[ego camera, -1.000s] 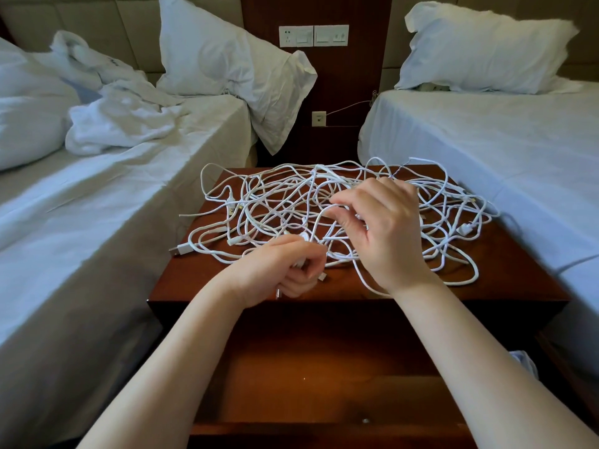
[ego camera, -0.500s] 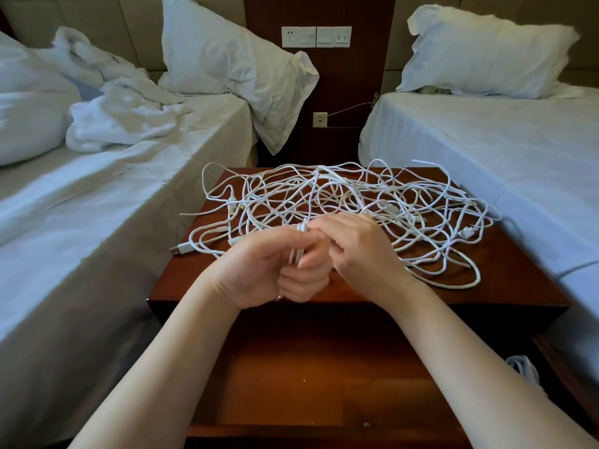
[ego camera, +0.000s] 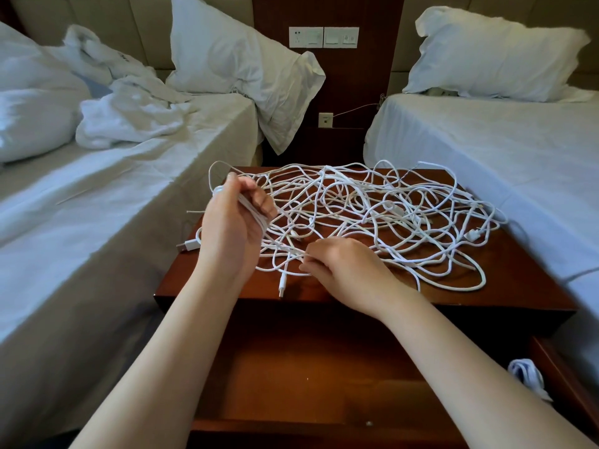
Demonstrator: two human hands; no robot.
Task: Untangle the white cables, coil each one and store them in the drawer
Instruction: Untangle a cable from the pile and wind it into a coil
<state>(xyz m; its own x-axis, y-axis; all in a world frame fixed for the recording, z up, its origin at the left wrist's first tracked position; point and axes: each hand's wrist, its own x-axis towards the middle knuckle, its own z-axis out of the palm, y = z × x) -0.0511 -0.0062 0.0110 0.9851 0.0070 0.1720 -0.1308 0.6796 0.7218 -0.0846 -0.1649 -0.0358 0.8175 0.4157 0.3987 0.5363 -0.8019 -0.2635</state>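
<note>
- The white cables (ego camera: 372, 209) lie in one loose tangle that covers most of the nightstand's tabletop (ego camera: 518, 280), from its back edge nearly to its front edge.
- The left hand (ego camera: 231, 228) is raised over the tabletop's left part. Its fingers (ego camera: 261, 202) are curled round a bunch of strands that run taut from the fist down into the tangle.
- The right hand (ego camera: 343, 273) sits low near the tabletop's front edge. Its fingers (ego camera: 312, 265) and thumb pinch a single strand at the near side of the tangle.
- Many loops cross over and under the held strands, so they are not free of the heap.
- One USB plug (ego camera: 189, 245) juts over the tabletop's left edge, partly behind the left wrist. A second plug (ego camera: 282, 288) points at the front edge, and a third connector (ego camera: 471, 235) lies toward the right edge.
- Below the tabletop's front edge the drawer (ego camera: 308, 377) stands open. A small white bundle (ego camera: 525, 372) lies in its right corner, partly hidden by the right forearm.
- A bed (ego camera: 97, 222) stands close against the tabletop's left side, carrying a pillow (ego camera: 233, 59) and crumpled white linen (ego camera: 129, 118).
- A second bed (ego camera: 486, 150) with its own pillow (ego camera: 492, 50) stands at the right side.
- On the wood panel behind the tabletop are a switch plate (ego camera: 324, 37) and, lower, a small wall socket (ego camera: 325, 119).
</note>
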